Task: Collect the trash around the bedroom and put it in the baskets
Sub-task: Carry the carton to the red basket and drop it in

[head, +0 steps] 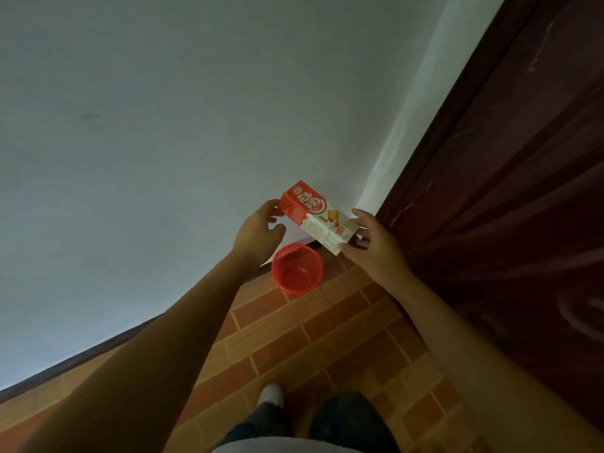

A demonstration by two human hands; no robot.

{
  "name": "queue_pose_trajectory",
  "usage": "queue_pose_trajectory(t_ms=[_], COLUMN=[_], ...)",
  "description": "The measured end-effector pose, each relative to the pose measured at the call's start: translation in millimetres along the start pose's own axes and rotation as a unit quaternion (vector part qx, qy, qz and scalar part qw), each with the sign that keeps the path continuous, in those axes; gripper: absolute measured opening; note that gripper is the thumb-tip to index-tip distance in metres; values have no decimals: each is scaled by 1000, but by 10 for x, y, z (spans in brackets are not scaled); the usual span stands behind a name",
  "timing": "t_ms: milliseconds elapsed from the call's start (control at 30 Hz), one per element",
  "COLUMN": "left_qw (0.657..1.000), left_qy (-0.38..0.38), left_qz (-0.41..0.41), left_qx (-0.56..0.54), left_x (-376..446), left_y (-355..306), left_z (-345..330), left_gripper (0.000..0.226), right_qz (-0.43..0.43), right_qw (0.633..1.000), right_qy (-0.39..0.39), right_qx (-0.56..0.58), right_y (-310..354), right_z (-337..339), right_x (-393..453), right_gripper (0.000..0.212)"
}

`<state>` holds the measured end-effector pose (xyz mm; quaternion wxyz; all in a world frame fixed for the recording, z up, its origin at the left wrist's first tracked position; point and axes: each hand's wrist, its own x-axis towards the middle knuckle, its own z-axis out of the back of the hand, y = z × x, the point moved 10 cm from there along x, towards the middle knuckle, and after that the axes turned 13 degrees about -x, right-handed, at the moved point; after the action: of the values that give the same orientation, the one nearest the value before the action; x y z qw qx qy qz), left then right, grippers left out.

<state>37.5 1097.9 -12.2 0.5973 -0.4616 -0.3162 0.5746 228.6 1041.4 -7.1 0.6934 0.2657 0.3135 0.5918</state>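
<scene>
1. Head view, the step: you are holding a red-and-white drink carton above the red basket, which stands on the tiled floor against the white wall, just beside the dark wooden door. The carton hangs a little above and to the door side of the basket's mouth.
2. To drop it well, I'd bring the carton over the middle of the basket's opening, tip its long side down so it enters end first, and let go low, since a light mesh basket could tip if struck on the rim.
3. Head view, the hands: your right hand grips the carton's white end, thumb beneath and fingers around it.
4. Your left hand sits at the carton's red end, fingers loosely curled; fingertips seem to touch it, but I cannot tell whether they grip.
5. Both forearms reach forward over the basket.
</scene>
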Motion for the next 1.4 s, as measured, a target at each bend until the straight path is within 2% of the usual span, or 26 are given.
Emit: queue_pose_trajectory(t_ms=[133,367,633,767,1133,1400], left_qw=[1000,994,970,958,948,953], left_qy=[-16,-94,-213,-245,-254,-218], left_qz=[8,48,109,136,179,196], left_qx=[3,-11,-43,-59,-71,-74], left_x=[270,581,479,331,475,1002], left_y=[-22,-107,-147,-49,467,1575], left_z=[-113,-509,-975,-1079,-1117,-1388], left_gripper=[50,50,52,54,54,51], right_qz=[27,70,158,180,192,145], right_qw=[1000,994,968,954,939,944], right_qy=[4,77,178,217,244,247], right_qx=[-14,-28,-82,-98,-149,-164], right_y=[-93,-454,-709,-769,-994,-1831], right_z=[113,397,640,560,110,-802], right_x=[385,1020,1439,1495,1741,2208], right_gripper=[67,68,69,70,69,70])
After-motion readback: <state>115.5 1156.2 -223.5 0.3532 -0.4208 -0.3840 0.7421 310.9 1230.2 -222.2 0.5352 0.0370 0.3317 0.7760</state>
